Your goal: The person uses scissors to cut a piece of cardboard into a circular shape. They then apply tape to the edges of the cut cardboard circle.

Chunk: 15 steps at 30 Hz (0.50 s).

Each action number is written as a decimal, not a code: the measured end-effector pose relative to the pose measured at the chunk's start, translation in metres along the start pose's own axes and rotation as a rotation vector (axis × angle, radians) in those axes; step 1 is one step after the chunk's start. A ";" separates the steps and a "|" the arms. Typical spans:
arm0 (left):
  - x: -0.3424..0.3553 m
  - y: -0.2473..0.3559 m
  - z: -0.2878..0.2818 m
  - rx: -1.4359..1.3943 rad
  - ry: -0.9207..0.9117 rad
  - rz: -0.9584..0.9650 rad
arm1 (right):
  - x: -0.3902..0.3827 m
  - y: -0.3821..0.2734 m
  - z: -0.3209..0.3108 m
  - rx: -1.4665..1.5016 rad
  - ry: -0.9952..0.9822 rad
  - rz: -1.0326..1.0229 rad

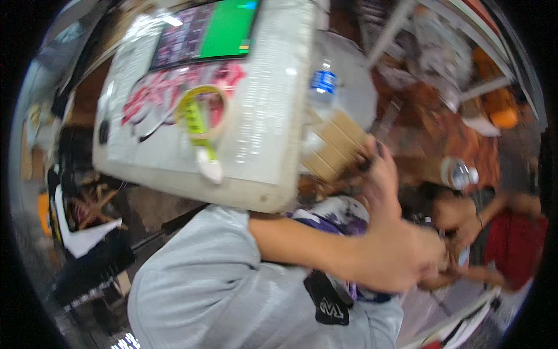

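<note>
Blur softens the picture. My left hand point(401, 256) is curled closed at the end of a forearm that comes in from the grey sleeve; its inner side is hidden, so I cannot make out what it may hold. Just above it, my right hand point(381, 168) reaches up toward the white table's corner. Its bent fingers seem to grip the right corner of a flat brown cardboard piece point(339, 144). Beyond the cardboard stands a clear bottle with a blue label point(324, 81).
On the white table point(264, 134) lie a tape roll point(220, 122), a yellow-green strip point(192, 116) and a tablet with a lit screen point(226, 29). Another person's hands point(462, 224) are close by on the right. A clear container point(462, 173) lies beyond them.
</note>
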State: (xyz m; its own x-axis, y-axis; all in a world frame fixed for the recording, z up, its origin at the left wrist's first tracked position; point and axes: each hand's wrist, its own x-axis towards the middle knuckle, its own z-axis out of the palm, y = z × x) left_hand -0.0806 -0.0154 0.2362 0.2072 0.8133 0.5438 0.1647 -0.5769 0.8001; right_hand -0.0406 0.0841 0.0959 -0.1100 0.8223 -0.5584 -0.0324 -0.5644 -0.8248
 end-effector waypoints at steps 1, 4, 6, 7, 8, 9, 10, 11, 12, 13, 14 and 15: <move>0.002 -0.019 0.002 -0.077 0.025 -0.037 | -0.005 -0.003 0.006 0.002 0.058 0.007; 0.005 -0.051 -0.013 -0.613 0.141 -0.495 | -0.049 0.040 -0.045 1.018 -0.097 -0.171; 0.008 -0.057 -0.019 -0.768 0.181 -0.696 | -0.050 0.062 -0.087 0.597 0.178 -0.246; 0.007 -0.060 -0.017 -0.685 0.144 -0.693 | -0.083 0.034 -0.089 0.460 0.316 -0.194; 0.006 -0.057 -0.009 -0.713 0.082 -0.715 | -0.111 0.028 -0.101 0.635 0.236 -0.269; 0.005 -0.053 -0.001 -0.730 0.019 -0.733 | -0.135 0.022 -0.111 0.814 0.147 -0.356; 0.004 -0.054 0.009 -0.754 -0.054 -0.745 | -0.157 0.008 -0.110 0.815 0.155 -0.443; 0.002 -0.053 0.019 -0.755 -0.115 -0.768 | -0.170 0.003 -0.113 0.718 0.225 -0.497; -0.002 -0.052 0.030 -0.753 -0.172 -0.792 | -0.179 0.000 -0.117 0.619 0.293 -0.540; -0.006 -0.050 0.040 -0.749 -0.227 -0.814 | -0.188 -0.002 -0.121 0.517 0.359 -0.576; -0.010 -0.042 0.048 -0.854 -0.254 -0.826 | -0.196 -0.004 -0.124 0.582 0.453 -0.582; -0.015 -0.033 0.056 -0.898 -0.271 -0.846 | -0.203 0.000 -0.129 0.555 0.503 -0.604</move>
State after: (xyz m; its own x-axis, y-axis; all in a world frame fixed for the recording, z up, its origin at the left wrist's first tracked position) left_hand -0.0353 -0.0125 0.1874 0.5654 0.7988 -0.2056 -0.3470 0.4565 0.8193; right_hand 0.1095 -0.0734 0.1984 0.5137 0.8477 -0.1324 -0.4239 0.1166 -0.8982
